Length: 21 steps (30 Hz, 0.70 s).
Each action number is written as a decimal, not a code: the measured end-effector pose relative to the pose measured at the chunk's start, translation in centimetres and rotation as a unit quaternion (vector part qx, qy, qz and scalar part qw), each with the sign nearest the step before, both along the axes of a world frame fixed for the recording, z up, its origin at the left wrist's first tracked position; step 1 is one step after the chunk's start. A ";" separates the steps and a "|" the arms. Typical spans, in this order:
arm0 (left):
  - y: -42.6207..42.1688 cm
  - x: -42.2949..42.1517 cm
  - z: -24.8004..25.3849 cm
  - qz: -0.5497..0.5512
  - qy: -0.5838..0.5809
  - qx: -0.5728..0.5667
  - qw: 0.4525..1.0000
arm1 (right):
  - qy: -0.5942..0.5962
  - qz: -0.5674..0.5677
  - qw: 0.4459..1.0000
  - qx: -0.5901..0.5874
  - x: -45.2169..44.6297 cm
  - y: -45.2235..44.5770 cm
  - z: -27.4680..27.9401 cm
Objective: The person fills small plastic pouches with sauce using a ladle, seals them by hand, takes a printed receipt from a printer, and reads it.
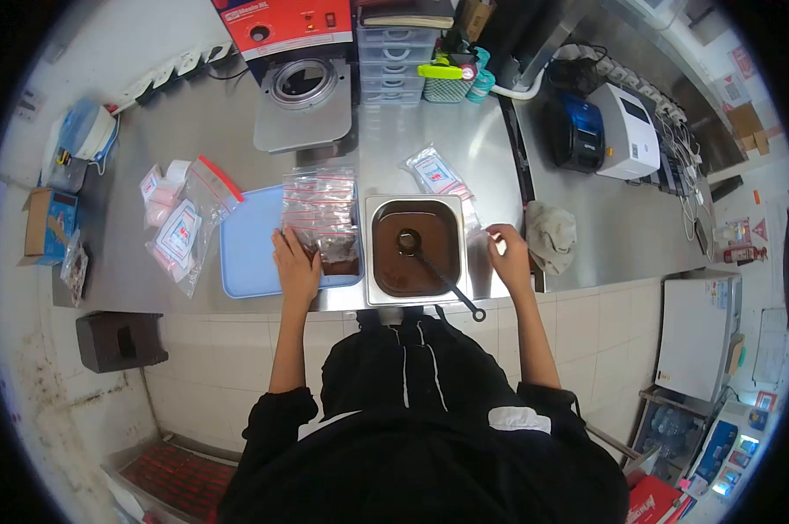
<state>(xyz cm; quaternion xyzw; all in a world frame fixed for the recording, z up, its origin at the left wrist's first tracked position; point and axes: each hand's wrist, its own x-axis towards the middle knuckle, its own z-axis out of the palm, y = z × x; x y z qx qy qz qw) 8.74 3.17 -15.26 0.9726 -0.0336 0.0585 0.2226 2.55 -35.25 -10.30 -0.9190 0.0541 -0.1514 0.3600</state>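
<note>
A steel pan [372,249] of brown liquid stands at the counter's front edge. A black-handled ladle [447,281] rests in it, its handle end over the near rim. To its left, several clear zip bags with red seal lines [320,201] lie in a light blue tray [246,244]. My left hand [296,264] lies on these bags, fingers stretched out. Right of the pan, my right hand [509,255] has thumb and forefinger pinched at the edge of thin clear plastic. This appears to belong to a labelled zip bag [435,170] behind the pan; the exact grip is hard to see.
Larger labelled bags [178,229] lie left of the tray. A red sealing machine [289,35] and drawer unit [397,61] stand at the back. A crumpled cloth [551,237] sits at right, with a blue-black device [578,131] and a white device [626,131] behind it.
</note>
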 end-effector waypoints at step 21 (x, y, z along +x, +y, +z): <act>-7.6 -3.4 11.5 -0.126 -0.005 -0.451 0.883 | -0.117 -0.125 0.985 0.031 2.7 2.9 6.7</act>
